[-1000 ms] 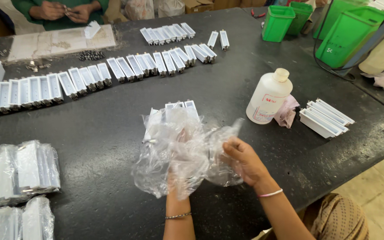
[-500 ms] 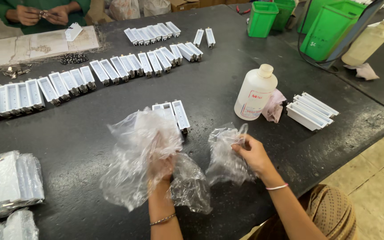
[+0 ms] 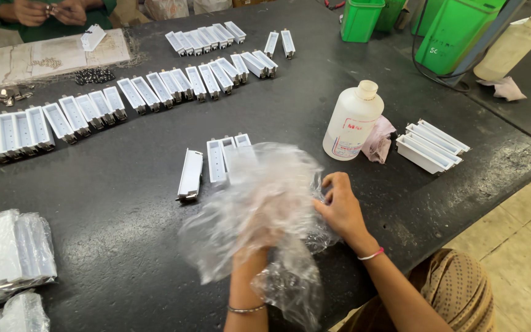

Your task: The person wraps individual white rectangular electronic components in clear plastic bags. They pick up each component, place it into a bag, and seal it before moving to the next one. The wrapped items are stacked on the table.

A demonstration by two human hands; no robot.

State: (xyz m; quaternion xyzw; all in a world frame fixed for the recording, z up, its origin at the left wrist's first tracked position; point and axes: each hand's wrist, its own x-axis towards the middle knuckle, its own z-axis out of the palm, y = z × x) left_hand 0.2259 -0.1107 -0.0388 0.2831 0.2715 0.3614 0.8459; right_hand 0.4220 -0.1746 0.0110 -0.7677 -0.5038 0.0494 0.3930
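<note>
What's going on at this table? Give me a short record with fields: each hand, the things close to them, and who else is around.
left hand: buried in crumpled clear plastic bags, gripping them
right hand: pinching the bags' right edge
nearest parts: white oblong parts lying just beyond the bags
right of the hands: white plastic bottle upright, pink cloth beside it
far left: bagged white parts
surface: dark table
other person: hands working at the far edge

clear plastic bags (image 3: 259, 209) | white trays (image 3: 216, 161) | green bins (image 3: 362, 19) | black table (image 3: 124, 203)
</note>
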